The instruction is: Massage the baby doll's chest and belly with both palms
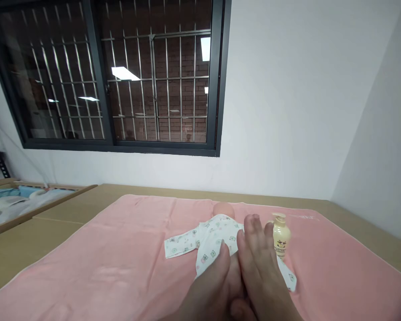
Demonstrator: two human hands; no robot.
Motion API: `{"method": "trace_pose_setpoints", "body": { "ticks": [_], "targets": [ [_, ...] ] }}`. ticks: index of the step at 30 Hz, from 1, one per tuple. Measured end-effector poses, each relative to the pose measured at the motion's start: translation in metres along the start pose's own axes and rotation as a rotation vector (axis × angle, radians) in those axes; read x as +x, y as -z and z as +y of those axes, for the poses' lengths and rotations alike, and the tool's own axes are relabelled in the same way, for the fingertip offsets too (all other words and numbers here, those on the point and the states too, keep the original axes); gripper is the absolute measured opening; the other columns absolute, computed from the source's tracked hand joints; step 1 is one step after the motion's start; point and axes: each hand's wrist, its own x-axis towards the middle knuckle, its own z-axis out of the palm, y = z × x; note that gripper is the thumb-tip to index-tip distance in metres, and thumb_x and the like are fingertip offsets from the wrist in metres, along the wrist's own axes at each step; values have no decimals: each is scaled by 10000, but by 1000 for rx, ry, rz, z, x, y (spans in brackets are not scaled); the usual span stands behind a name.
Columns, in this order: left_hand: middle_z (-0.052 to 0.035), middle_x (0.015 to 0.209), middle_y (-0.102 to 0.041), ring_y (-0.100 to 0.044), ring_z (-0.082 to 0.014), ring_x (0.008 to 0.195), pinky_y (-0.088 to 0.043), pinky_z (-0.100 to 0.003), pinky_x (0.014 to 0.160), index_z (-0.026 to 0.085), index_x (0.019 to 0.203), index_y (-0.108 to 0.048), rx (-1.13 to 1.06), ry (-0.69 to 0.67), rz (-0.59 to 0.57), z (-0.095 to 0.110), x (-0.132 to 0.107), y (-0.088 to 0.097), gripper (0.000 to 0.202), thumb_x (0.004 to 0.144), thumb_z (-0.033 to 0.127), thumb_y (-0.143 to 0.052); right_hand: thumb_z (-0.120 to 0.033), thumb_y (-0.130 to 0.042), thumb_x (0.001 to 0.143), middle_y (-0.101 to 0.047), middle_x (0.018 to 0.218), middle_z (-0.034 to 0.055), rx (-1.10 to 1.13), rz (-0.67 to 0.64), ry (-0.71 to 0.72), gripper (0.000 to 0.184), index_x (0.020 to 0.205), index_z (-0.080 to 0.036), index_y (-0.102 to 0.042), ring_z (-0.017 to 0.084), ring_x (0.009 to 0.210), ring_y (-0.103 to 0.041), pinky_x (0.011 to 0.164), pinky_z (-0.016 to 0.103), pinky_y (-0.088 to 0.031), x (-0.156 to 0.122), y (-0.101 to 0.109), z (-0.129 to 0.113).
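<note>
A baby doll (217, 234) in a white printed suit lies on a pink towel (120, 258), its bare head (223, 208) toward the wall. My right hand (259, 263) has its fingers stretched flat, and its palm lies against my left hand (212, 285). Both are raised just in front of the doll's lower body. Only the thumb and the side of my left hand show, and nothing is visible between the palms. A small cream pump bottle (280, 235) stands upright on the towel just right of my right fingertips.
The towel covers a tan table (36, 236) that runs to the white wall. A wooden-framed cot (26, 200) with blue and white bedding sits at the left. A barred dark window (120, 76) is above.
</note>
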Motion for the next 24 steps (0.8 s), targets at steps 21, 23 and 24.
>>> {"method": "trace_pose_setpoints", "body": {
  "ticks": [21,23,24],
  "targets": [
    [-9,1540,-340,-180,-247,1461,-189,-420,1218,262,1417,-437,549,-936,887,-6,1,22,592,925,579,-354,-452,-488,947,-442,1457,120,303,-160,-26,717,1512,-125,-192,248,1409,-297,1118,454,-374,-30,-50,-52],
    [1,1548,-323,-155,-249,1465,-175,-449,1220,262,1430,-411,691,-999,905,-8,-2,21,560,927,506,-382,-474,-479,948,-453,1455,79,331,-152,-58,669,1502,-186,-242,228,1389,-340,1111,421,-391,-26,-39,-54],
    [11,1550,-316,-148,-251,1466,-176,-457,1221,271,1433,-404,740,-1001,911,-9,-2,21,558,919,490,-394,-486,-464,951,-462,1450,63,344,-158,-78,641,1496,-210,-268,223,1381,-354,1104,411,-404,-23,-33,-55]
  ]
}}
